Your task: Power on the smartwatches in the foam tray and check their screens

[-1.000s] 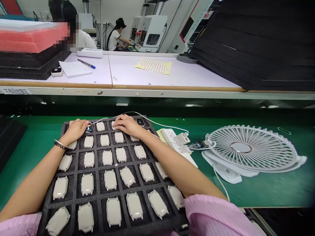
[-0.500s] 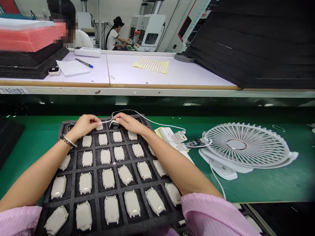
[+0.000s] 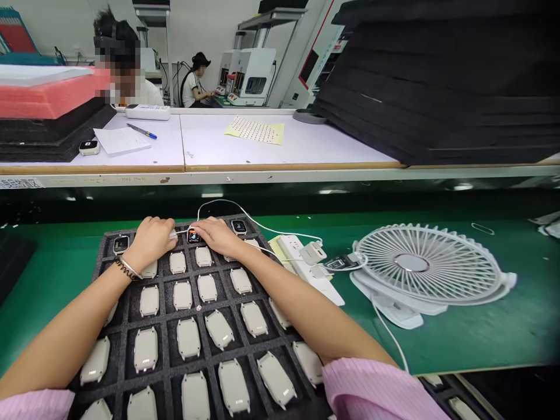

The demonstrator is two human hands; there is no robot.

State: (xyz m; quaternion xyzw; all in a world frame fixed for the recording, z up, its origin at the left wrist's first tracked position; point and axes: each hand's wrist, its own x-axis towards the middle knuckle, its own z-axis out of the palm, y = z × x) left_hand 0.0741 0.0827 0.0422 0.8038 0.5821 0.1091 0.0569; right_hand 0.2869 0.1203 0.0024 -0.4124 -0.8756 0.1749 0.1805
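A black foam tray (image 3: 168,277) holds rows of white watch bodies (image 3: 188,337) lying face down. In its far row, my left hand (image 3: 151,240) is curled around the end of a white cable (image 3: 227,203). My right hand (image 3: 215,233) pinches a watch with a lit screen (image 3: 193,235), which sits between the two hands. The cable end meets that watch. Two more lit watches lie face up in the far row, one at the left corner (image 3: 121,243) and one at the right (image 3: 238,226).
The white cable loops back to a power strip (image 3: 301,259) with plugs, right of the tray. A white fan (image 3: 426,269) lies flat on the green mat. Behind is a raised white bench (image 3: 306,143) with a sticker sheet, paper, pen and stacked black foam. Other people work beyond it.
My left hand moved right from the far-left pockets to the middle, bringing the cable end. A lit watch now lies uncovered at the left corner. My right hand turned a watch screen-up.
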